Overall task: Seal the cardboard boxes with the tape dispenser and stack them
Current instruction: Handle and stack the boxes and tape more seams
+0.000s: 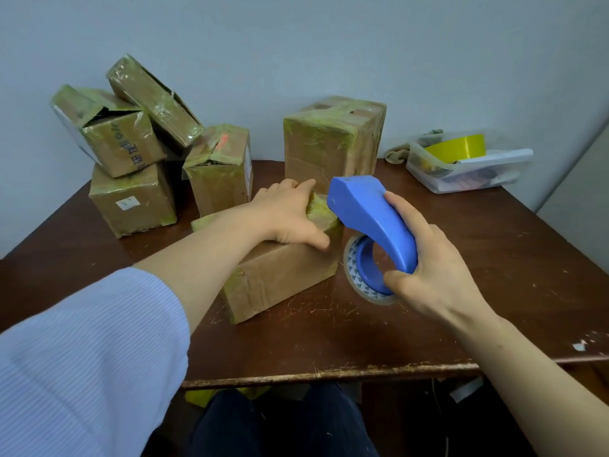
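Low box under my left hand fills table middle. Tall box just behind it blocks my reach straight ahead. Box pile crowds back left, against wall. Only narrow gap between pile and tall box. Plastic tub takes back right corner. Open wood of table right of my right hand and tape dispenser, also along front edge: I pass freely there.
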Demonstrator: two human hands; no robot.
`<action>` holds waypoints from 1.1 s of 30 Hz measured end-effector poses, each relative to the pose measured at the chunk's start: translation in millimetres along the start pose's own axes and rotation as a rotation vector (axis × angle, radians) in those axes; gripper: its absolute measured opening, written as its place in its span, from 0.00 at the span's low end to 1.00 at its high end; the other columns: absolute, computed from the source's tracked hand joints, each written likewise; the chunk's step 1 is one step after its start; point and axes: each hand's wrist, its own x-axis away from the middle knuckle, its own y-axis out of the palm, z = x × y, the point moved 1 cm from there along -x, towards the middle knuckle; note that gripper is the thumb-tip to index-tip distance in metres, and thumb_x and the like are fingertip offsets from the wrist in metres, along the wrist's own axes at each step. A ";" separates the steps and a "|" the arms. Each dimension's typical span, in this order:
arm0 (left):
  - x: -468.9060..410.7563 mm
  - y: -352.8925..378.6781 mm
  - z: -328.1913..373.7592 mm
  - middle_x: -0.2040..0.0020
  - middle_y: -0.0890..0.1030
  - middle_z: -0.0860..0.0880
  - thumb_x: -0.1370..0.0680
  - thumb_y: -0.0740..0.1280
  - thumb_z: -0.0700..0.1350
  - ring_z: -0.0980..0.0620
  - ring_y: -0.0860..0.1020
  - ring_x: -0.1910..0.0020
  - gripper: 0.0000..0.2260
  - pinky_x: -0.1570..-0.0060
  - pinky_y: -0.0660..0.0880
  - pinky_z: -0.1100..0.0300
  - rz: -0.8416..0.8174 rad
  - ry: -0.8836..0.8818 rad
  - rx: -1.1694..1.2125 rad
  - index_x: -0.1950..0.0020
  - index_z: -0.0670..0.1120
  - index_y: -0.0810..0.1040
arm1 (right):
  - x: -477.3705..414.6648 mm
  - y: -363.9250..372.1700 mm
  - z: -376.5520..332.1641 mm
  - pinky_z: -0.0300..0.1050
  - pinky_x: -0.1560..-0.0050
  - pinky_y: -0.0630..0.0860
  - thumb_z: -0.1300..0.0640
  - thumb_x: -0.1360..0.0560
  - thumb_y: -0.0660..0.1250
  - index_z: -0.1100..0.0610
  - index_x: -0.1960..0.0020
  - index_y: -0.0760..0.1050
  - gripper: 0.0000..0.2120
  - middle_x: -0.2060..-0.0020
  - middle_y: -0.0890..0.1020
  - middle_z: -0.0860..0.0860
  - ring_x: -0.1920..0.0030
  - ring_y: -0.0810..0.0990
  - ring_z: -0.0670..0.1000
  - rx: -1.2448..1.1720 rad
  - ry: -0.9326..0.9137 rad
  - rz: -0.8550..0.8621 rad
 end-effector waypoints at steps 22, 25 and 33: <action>-8.2 -7.0 0.1 0.28 0.63 0.43 0.39 0.74 0.63 0.41 0.65 0.31 0.53 0.34 0.65 0.46 -0.035 -0.045 -0.012 0.22 0.51 0.48 | 63.4 -22.9 -1.3 0.41 0.62 0.72 0.35 0.41 0.63 0.24 0.35 0.33 0.47 0.54 0.63 0.44 0.60 0.74 0.49 0.441 0.051 -0.214; -5.8 -6.3 -5.3 0.26 0.59 0.44 0.38 0.74 0.63 0.42 0.62 0.29 0.54 0.32 0.62 0.46 -0.060 -0.053 -0.036 0.22 0.52 0.45 | 55.3 -21.1 -9.6 0.38 0.61 0.71 0.32 0.38 0.64 0.24 0.35 0.30 0.47 0.54 0.62 0.45 0.59 0.74 0.48 0.554 0.040 -0.250; -3.4 -14.6 -4.0 0.22 0.49 0.50 0.38 0.59 0.73 0.44 0.51 0.24 0.50 0.29 0.52 0.45 -0.179 -0.123 0.178 0.22 0.56 0.45 | 17.9 -31.5 -39.3 0.42 0.56 0.69 0.32 0.37 0.61 0.30 0.28 0.41 0.44 0.53 0.63 0.46 0.55 0.71 0.51 0.725 0.059 -0.407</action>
